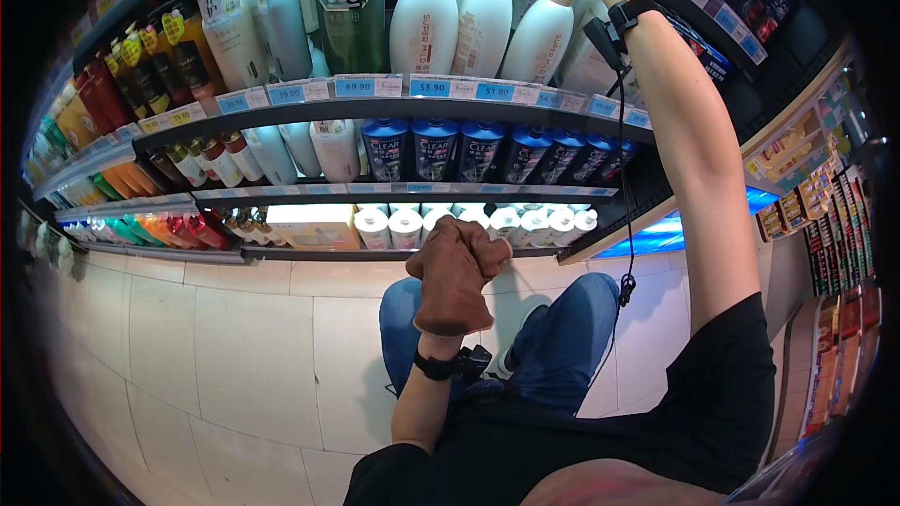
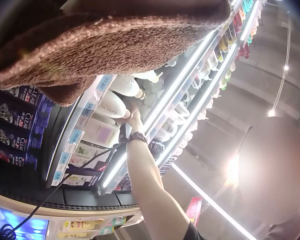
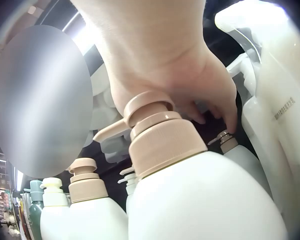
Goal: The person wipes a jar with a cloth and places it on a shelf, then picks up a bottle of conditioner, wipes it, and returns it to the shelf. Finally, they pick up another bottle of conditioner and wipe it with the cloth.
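A brown terry mitt-shaped cloth (image 1: 455, 286) covers my left hand, held in front of the lowest shelf above my knees. It hides the fingers, and its looped fabric (image 2: 115, 50) fills the top of the left wrist view. My right hand (image 3: 165, 75) reaches over a front white pump bottle (image 3: 200, 195) with a beige pump (image 3: 162, 140), toward the back of the upper shelf. Its fingers bend loosely downward, one fingertip right by the pump of a rear bottle (image 3: 242, 162). A large pale bottle (image 3: 280, 110) stands beside the hand.
White pump bottles (image 1: 424, 19) and a green pump bottle (image 1: 354, 23) line the upper shelf, behind a price-label strip (image 1: 375, 86). Blue bottles (image 1: 433, 150) fill the shelf below; white-capped bottles (image 1: 405, 227) stand lowest. A black cable (image 1: 621, 197) hangs from the right wrist.
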Available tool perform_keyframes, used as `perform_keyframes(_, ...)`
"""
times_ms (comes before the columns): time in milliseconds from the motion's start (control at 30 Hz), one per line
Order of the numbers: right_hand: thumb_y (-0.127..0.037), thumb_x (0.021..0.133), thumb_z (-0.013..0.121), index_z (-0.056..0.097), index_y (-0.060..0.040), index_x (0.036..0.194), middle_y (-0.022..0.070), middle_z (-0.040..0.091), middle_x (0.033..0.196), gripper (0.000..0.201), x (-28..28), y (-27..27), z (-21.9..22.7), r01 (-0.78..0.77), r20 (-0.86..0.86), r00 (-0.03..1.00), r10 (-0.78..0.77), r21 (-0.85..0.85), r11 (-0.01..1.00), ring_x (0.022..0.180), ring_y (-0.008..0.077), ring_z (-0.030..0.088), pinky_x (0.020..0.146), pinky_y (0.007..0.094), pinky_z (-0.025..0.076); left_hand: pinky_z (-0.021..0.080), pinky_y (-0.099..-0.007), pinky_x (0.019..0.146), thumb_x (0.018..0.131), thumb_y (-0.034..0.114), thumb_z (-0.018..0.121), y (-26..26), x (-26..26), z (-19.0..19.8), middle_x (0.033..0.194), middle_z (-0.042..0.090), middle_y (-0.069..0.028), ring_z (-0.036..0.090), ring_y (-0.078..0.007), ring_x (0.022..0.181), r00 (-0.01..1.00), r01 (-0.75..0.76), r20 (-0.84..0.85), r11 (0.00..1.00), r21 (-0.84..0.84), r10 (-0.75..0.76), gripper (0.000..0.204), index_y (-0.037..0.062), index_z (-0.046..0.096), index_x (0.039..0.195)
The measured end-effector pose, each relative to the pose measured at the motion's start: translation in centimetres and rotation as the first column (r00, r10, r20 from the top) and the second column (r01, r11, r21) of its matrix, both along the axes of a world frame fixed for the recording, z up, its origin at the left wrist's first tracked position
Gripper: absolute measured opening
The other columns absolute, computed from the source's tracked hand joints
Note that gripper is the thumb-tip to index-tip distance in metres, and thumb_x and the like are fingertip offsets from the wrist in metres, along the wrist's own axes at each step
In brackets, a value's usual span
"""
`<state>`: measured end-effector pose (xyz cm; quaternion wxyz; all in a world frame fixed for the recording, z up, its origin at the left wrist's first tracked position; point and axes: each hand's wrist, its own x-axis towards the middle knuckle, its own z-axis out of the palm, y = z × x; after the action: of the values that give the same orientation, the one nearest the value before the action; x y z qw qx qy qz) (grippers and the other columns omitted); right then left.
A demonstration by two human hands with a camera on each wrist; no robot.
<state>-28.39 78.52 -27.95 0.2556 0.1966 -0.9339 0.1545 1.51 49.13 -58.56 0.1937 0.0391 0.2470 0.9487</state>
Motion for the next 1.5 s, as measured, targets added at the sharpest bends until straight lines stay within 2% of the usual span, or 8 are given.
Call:
perform_keyframes(233, -0.028, 0.098, 0.073, 0.07, -0.0086, 0.126, 0.014, 0.072, 0.112, 0.034, -3.4, 0.9, 0.6, 0.013, -0.021, 1.0, -0.012, 0.046, 0.999, 0.104, 0.0367, 0.067, 0.094, 0.05, 0.051, 0.048, -0.0299, 0.074, 0.111, 0.007, 0.044, -0.4, 0.3, 0.2, 0.084, 0.048, -0.0035, 0.046, -0.0146, 0.072, 0.994, -0.07, -0.09, 0.996, -0.055, 0.065, 0.012, 0.0036, 0.048, 0.099)
perform_keyframes(300, -0.028, 0.098, 0.073, 0.07, -0.0084, 0.125, 0.0138, 0.072, 0.112, 0.034, -2.8, 1.6, -0.5, 0.014, -0.023, 1.0, -0.012, 0.059, 0.998, 0.103, 0.0361, 0.067, 0.093, 0.0495, 0.051, 0.044, -0.0533, 0.099, 0.088, 0.055, 0.079, -1.0, -0.5, -1.2, 0.126, 0.052, -0.0104, 0.048, -0.0364, 0.118, 0.982, 0.131, 0.128, 0.989, 0.069, -0.139, 0.071, 0.008, 0.054, 0.135)
perform_keyframes(433, -0.028, 0.098, 0.073, 0.07, -0.0082, 0.124, 0.0133, 0.071, 0.11, 0.032, -3.7, 1.7, -0.6, 0.018, -0.024, 1.0, -0.016, 0.094, 0.995, 0.102, 0.0349, 0.067, 0.091, 0.0486, 0.051, 0.039, -0.0464, 0.091, 0.08, 0.06, 0.076, -0.9, 0.6, -0.2, 0.116, 0.059, -0.0049, 0.045, -0.0257, 0.103, 0.996, 0.064, -0.059, 0.997, -0.053, -0.067, 0.068, 0.0122, 0.059, 0.124)
perform_keyframes(500, -0.028, 0.098, 0.073, 0.069, -0.0081, 0.123, 0.013, 0.071, 0.109, 0.032, -4.2, 1.6, -0.8, 0.015, -0.027, 1.0, -0.012, 0.114, 0.993, 0.101, 0.0343, 0.067, 0.09, 0.0481, 0.051, 0.047, -0.0256, 0.072, 0.1, -0.005, 0.058, -0.6, 1.3, 1.3, 0.087, 0.05, -0.0034, 0.047, -0.0106, 0.075, 0.85, -0.372, -0.522, 0.782, -0.5, 0.071, 0.011, 0.0017, 0.049, 0.104)
perform_keyframes(600, -0.028, 0.099, 0.073, 0.069, -0.0079, 0.122, 0.0127, 0.071, 0.108, 0.031, -7.3, 2.1, 0.7, 0.01, -0.032, 0.999, -0.005, 0.146, 0.989, 0.099, 0.0334, 0.067, 0.089, 0.0474, 0.051, 0.046, -0.0222, 0.068, 0.086, -0.014, 0.071, -0.5, 0.9, -0.7, 0.089, 0.053, -0.0031, 0.047, -0.0076, 0.075, 0.954, -0.21, -0.267, 0.939, -0.271, 0.136, 0.031, -0.0004, 0.051, 0.105)
perform_keyframes(1033, -0.028, 0.099, 0.073, 0.069, -0.007, 0.117, 0.0111, 0.071, 0.102, 0.027, -4.1, 1.5, 0.2, 0.01, -0.097, 0.995, 0.021, 0.311, 0.95, 0.094, 0.0296, 0.066, 0.084, 0.0443, 0.051, 0.045, -0.0239, 0.069, 0.101, -0.007, 0.054, -1.1, 1.1, 0.7, 0.084, 0.047, -0.0029, 0.044, -0.0097, 0.072, 0.995, -0.096, 0.031, 0.995, 0.029, 0.095, 0.01, 0.0007, 0.047, 0.1)
perform_keyframes(1200, -0.028, 0.1, 0.073, 0.069, -0.0067, 0.115, 0.0105, 0.07, 0.1, 0.026, -5.4, 3.5, 0.1, 0.027, -0.088, 0.996, 0.004, 0.354, 0.935, 0.092, 0.0281, 0.066, 0.082, 0.0431, 0.052, 0.045, -0.022, 0.071, 0.094, -0.012, 0.061, -1.7, 1.3, 1.3, 0.087, 0.052, -0.0018, 0.045, -0.0085, 0.073, 0.835, -0.41, -0.542, 0.77, -0.489, 0.101, 0.022, 0.0008, 0.046, 0.103)
perform_keyframes(1500, -0.028, 0.1, 0.073, 0.068, -0.0062, 0.111, 0.0093, 0.07, 0.096, 0.025, -5.6, 4.7, -0.7, 0.048, -0.104, 0.995, -0.004, 0.422, 0.905, 0.088, 0.0254, 0.066, 0.078, 0.041, 0.052, 0.044, -0.0197, 0.069, 0.087, -0.015, 0.068, -1.3, 1.4, 1.4, 0.088, 0.055, -0.0002, 0.047, -0.0065, 0.073, 0.939, -0.266, -0.316, 0.865, -0.425, 0.133, 0.031, -0.0001, 0.048, 0.106)
